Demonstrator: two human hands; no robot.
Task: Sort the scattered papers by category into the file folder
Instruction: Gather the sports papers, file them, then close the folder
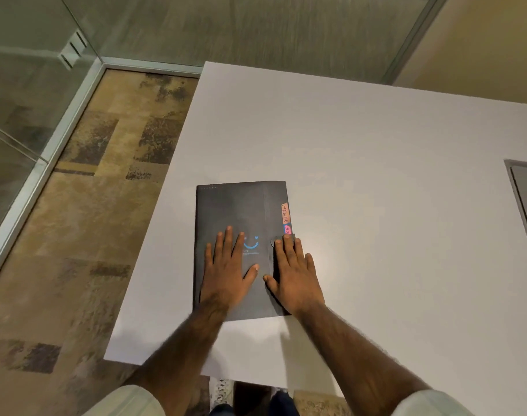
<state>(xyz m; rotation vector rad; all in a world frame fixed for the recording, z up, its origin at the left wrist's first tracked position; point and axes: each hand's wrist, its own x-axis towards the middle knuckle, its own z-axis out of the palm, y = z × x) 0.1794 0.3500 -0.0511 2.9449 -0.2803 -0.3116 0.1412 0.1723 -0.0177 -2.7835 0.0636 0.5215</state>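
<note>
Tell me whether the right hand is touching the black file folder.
Touching. The head view shows the right hand lying flat on the black file folder at its right edge, fingertips just below the pink tab.

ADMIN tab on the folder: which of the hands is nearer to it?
Right. The right hand lies flat along the folder edge, fingertips below the ADMIN tab; the left hand lies flat mid-cover, farther left.

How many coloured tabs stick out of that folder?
2: an orange tab on the folder's right edge, a pink tab beside it; the right hand may hide more.
</note>
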